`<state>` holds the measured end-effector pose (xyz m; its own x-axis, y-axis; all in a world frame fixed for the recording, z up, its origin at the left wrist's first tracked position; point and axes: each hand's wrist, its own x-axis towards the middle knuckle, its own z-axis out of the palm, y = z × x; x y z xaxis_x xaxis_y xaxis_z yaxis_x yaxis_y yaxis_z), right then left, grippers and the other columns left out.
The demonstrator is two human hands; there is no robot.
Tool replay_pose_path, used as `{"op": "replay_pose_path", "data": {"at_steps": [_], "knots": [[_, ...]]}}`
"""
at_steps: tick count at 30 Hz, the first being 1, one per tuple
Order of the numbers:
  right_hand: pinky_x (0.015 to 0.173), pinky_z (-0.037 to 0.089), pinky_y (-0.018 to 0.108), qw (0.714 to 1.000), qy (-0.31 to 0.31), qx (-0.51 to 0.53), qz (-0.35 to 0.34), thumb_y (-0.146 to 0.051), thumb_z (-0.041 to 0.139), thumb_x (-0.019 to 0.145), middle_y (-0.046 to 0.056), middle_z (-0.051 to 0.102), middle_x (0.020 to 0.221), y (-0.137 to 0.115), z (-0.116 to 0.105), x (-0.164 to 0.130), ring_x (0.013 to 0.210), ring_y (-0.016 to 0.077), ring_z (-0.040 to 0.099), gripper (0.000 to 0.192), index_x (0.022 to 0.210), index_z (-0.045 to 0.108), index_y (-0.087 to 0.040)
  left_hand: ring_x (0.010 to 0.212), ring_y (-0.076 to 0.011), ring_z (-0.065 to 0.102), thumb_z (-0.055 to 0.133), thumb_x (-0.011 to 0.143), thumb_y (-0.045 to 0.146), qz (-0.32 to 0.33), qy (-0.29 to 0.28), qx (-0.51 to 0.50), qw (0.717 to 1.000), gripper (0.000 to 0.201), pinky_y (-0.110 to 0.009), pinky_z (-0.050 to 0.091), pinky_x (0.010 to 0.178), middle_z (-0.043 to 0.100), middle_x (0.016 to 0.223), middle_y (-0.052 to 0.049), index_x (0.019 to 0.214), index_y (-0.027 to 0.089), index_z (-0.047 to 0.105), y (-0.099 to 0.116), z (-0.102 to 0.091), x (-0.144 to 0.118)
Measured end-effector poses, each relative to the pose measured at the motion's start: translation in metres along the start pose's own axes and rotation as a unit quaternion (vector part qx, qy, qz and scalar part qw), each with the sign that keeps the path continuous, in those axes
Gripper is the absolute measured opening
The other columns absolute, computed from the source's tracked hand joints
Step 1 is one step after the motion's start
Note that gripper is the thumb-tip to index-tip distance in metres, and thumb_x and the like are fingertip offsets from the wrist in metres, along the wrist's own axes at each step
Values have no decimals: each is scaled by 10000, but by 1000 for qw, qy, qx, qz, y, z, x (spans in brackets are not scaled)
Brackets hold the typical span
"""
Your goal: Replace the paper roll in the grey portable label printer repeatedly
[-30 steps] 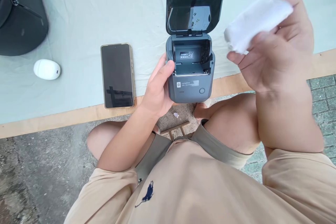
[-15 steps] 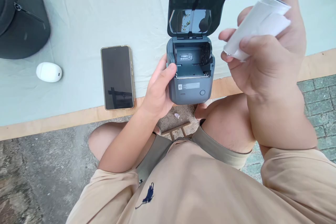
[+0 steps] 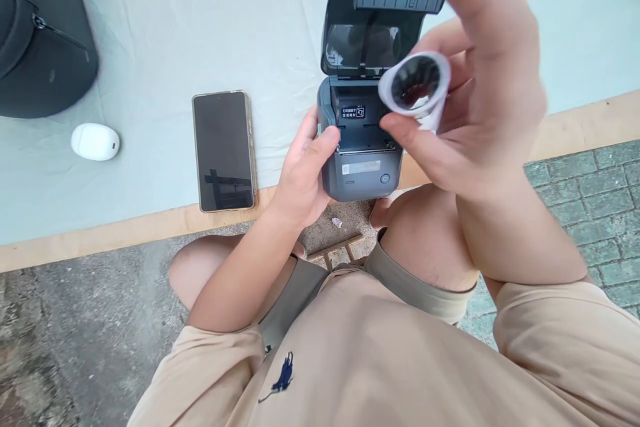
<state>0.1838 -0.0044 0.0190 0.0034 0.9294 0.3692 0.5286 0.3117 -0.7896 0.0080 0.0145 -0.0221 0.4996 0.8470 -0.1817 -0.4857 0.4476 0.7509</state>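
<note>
A dark grey label printer (image 3: 363,177) stands at the table's front edge with its lid (image 3: 373,33) swung up and its paper bay showing. My left hand (image 3: 307,170) grips the printer's left side, the thumb on the rim of the bay. Between the fingers and thumb of my right hand (image 3: 480,100) is a white paper roll (image 3: 435,113). The roll's dark hollow core faces me, just above the right side of the bay and apart from its floor. The roll and my right hand hide part of the bay and lid.
A phone (image 3: 225,150) with a dark screen lies left of the printer on the pale tablecloth (image 3: 150,27). Farther left are a white earbud case (image 3: 95,141) and a black zippered bag (image 3: 45,47). The table's wooden edge (image 3: 125,227) runs above my knees.
My right hand has carried the paper roll left to the printer and turned it, so its core end shows. The lid has tipped slightly; my left hand keeps its grip.
</note>
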Motion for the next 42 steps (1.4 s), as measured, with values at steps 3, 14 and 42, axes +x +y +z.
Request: {"op": "replay_pose_path", "data": {"at_steps": [3,14,42], "knots": [[789,559,332,995,-9,-53,-85,-166,647,802,-32,618,1265,-3,5,3,1018,157,650,463,1200,488,-344,1420,-264,502,628,924,418,1,-3,2,1000,265,-311,580,1046,724,1176,2,1145,271,622,0,-1,-1],[751,561,286,964,-2,-195,-178,-73,624,785,-35,736,1074,3,4,9,983,142,716,207,880,562,-246,1352,-253,576,599,942,422,-6,-13,11,1000,338,-329,597,1011,682,1266,-43,1220,234,552,2,0,0],[905,551,399,981,50,-96,-160,-332,647,854,81,593,1225,13,-1,1,1191,228,589,286,1112,577,-232,1067,-249,723,769,796,294,25,-44,27,998,495,-306,644,781,704,1137,-52,1221,230,523,-6,-14,3]]}}
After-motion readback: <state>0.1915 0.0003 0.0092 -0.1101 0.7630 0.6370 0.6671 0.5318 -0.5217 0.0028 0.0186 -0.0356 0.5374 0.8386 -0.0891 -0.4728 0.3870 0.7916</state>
